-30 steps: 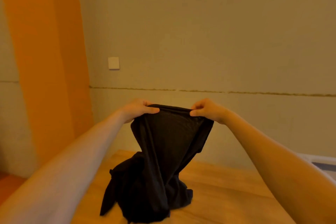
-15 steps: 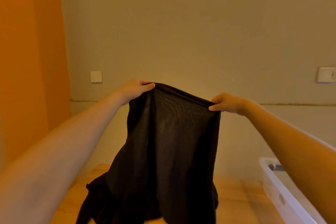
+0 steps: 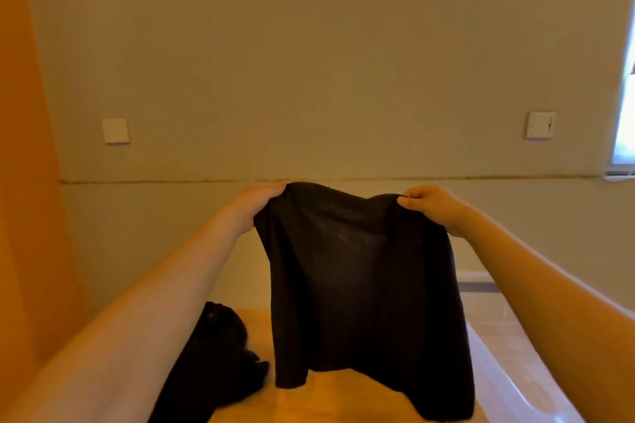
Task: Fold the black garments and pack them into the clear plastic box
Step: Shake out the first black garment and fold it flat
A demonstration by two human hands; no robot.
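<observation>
- Left hand [image 3: 256,204] & right hand [image 3: 434,206], mid-frame, each pinch a top corner of thin black knit garment [image 3: 364,288], hanging spread betw. them above wooden table [image 3: 330,398].
- Crumpled black garment pile [image 3: 220,350] on table, lower left.
- Clear plastic box [image 3: 508,357] lower right, partly hidden by right forearm.

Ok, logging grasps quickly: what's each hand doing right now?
Left hand: grips the black garment top edge.
Right hand: pinches the same edge.

We've got the garment [image 3: 360,285] hanging between our left hand [image 3: 254,204] and right hand [image 3: 433,208], above the counter [image 3: 330,398]. A pile [image 3: 220,350] lies left on it, the box [image 3: 515,354] right.
</observation>
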